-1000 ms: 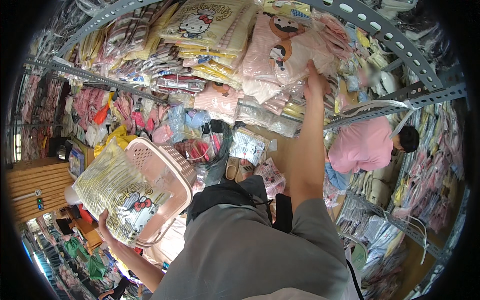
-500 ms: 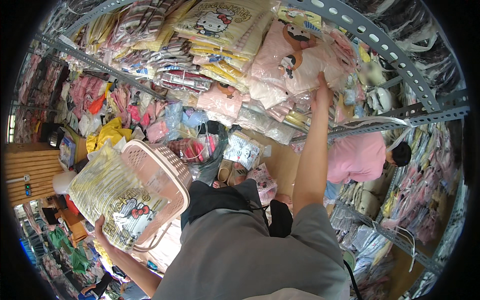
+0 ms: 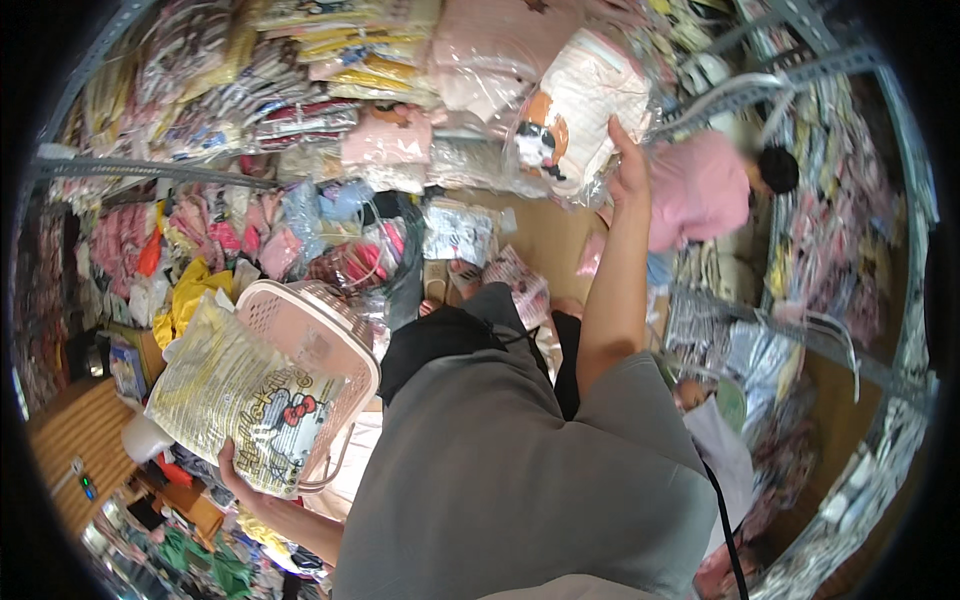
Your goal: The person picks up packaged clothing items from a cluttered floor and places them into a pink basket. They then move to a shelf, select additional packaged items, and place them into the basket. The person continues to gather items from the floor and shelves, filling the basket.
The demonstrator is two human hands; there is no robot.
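My left hand grips the lower edge of a yellow-striped garment in a clear plastic bag, which has a cartoon cat print. This bag lies over the open side of a pink plastic basket, whose handle is close to my left forearm. At the upper right, my right hand is closed on the edge of a pale bagged garment with a brown-and-black cartoon print. It hangs tilted in front of a shelf, beside a stack of pink bagged clothes.
Bagged clothes in yellow and pink fill the shelf ahead. Grey metal shelf rails cross the upper right. A person in a pink shirt is bent over beyond my right arm. Bags and loose packages lie on the floor by my feet.
My right hand has drawn the pale bagged garment off the pink stack and toward me. My left hand still holds the yellow-striped one at the basket. The view has shifted.
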